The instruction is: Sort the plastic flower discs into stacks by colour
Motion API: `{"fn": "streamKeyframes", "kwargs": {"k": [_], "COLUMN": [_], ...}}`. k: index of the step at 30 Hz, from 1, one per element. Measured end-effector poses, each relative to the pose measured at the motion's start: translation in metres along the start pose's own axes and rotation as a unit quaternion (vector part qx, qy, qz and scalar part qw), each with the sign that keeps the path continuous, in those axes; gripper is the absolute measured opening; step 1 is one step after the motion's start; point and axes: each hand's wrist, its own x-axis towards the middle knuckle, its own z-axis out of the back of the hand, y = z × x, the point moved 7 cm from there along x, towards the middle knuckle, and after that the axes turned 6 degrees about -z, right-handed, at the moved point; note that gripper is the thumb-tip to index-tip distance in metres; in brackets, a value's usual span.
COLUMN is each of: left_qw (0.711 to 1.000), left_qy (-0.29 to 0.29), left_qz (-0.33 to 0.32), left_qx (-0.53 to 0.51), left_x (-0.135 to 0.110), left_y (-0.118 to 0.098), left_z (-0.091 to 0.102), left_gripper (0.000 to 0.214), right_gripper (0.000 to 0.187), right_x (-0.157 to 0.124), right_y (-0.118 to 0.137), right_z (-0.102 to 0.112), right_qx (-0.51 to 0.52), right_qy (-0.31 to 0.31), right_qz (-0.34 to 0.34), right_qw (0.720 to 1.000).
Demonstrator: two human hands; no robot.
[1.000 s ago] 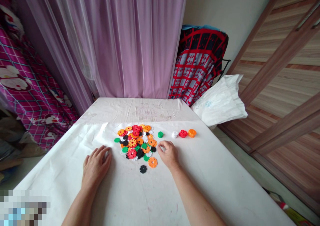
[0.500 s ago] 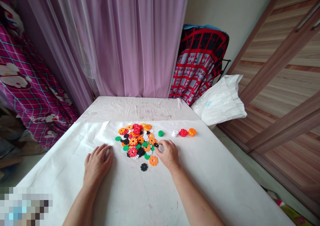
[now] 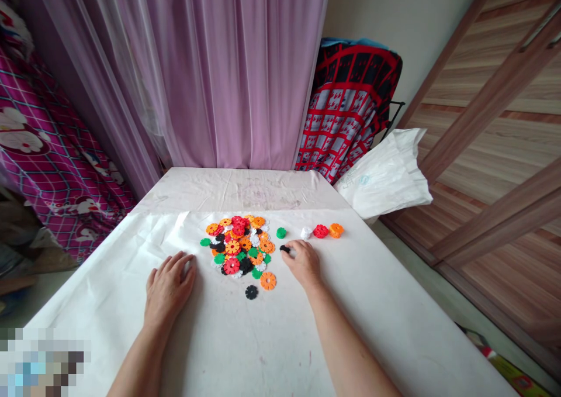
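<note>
Notched black plastic disc (image 3: 284, 248) in right hand (image 3: 303, 262)

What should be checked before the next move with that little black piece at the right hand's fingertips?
1. Grip: the black piece sits pinched at the fingertips of the right hand: ok.
2. Lifted off the table or resting on it: cannot tell.
3. The left hand lies flat, apart from the pile: ok.
4. The green piece, white piece, red piece and orange piece stand in a row, apart from the pile: ok.
</note>
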Motion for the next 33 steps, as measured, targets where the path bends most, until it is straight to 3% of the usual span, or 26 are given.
{"fn": "streamKeyframes", "kwargs": {"k": [8, 15, 18, 21, 23, 27, 33], "left_qw": [1.0, 1.0, 1.0, 1.0, 1.0, 1.0, 1.0], "left_qy": [-0.008, -0.01, -0.007, -0.002, -0.005, -0.009, 0.005], "left_qz": [-0.003, -0.002, -0.005, -0.009, -0.01, -0.006, -0.001], "left_qx": [-0.001, 0.001, 0.001, 0.004, 0.005, 0.005, -0.002], "left_x": [-0.001, -0.002, -0.002, -0.002, -0.001, -0.001, -0.002], "left_y": [0.0, -0.002, -0.003, -0.003, -0.003, -0.004, -0.007], "left_z": [0.0, 0.002, 0.002, 0.001, 0.001, 0.002, 0.004], "left_gripper": [0.042, 0.042, 0.042, 0.043, 0.043, 0.043, 0.044], "right_gripper": [0.013, 0.012, 0.012, 0.012, 0.011, 0.006, 0.015], "right_x": [0.001, 0.006, 0.005, -0.008, -0.024, -0.06, -0.072], "right_y": [0.002, -0.005, -0.001, 0.018, 0.042, 0.087, 0.099], "right_z": [-0.005, -0.008, 0.0, 0.016, 0.022, 0.02, 0.008], "right_qx": [-0.006, -0.034, -0.012, 0.048, 0.087, 0.12, 0.095], "right_qy": [0.02, 0.004, -0.008, -0.026, 0.003, 0.116, 0.176], "right_qz": [0.018, -0.007, -0.004, 0.031, 0.093, 0.213, 0.234], "right_qw": [1.0, 0.999, 1.0, 0.998, 0.992, 0.963, 0.951]}}
